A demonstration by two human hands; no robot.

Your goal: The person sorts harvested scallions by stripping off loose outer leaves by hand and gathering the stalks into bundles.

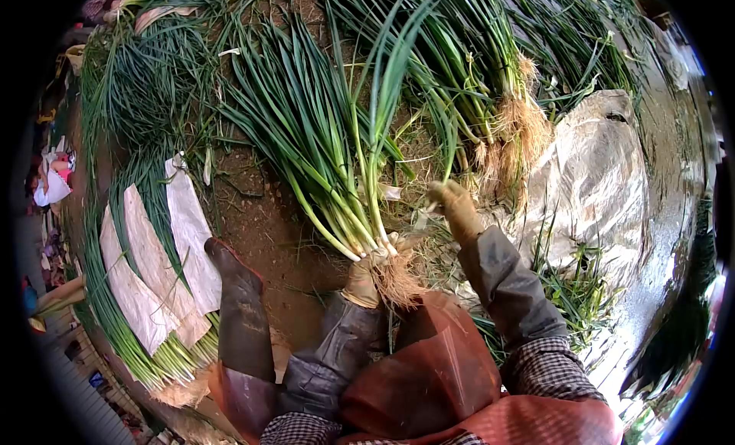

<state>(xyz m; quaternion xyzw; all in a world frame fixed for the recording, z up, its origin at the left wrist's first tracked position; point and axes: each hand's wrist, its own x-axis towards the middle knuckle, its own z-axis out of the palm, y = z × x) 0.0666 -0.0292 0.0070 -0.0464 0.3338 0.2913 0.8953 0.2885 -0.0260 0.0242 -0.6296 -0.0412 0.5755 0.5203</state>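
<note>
Near the middle, my left hand (361, 284), in a tan glove, is closed round the white base of several long green onions (325, 169). Their leaves fan out away from me, and a tuft of pale roots (398, 280) hangs beside the hand. To the right, my gloved right hand (457, 207) is raised apart from that bunch, fingers pinched at the lower end of a drooping green leaf (446, 142). Pale peeled scraps hang by its fingertips, slightly blurred.
A big rooted onion pile (509, 108) lies at the upper right, beside a crumpled pale sheet (593, 184). Trimmed onions (180, 361) lie at left under pale strips (191, 230). My boot (241, 315) stands on the soil; more green leaves (153, 77) cover the upper left.
</note>
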